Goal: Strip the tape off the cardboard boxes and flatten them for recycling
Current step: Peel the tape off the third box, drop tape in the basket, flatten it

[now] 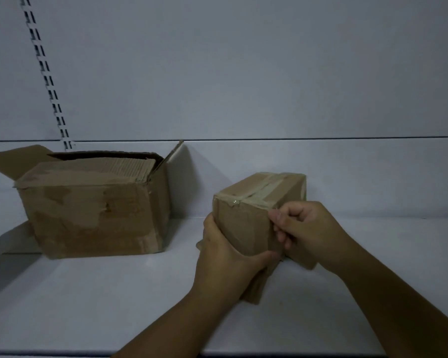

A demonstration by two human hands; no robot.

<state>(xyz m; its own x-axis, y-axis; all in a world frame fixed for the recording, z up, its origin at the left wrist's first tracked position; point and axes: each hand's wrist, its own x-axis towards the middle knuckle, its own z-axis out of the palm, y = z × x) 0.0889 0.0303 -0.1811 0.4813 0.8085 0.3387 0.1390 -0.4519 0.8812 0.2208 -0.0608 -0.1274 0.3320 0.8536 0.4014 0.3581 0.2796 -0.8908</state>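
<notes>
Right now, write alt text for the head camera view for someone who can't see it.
At a white shelf, a person's left hand holds a small taped cardboard box while the right hand pinches the tape at its top edge. A larger worn box stands on the shelf to the left, flaps open.

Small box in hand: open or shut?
Shut: tape crosses the closed top of the small box; right hand pinches the tape.

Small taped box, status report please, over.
Left hand grips small box. Right hand pinches tape at its top edge. Large box open, apart on the left.
</notes>
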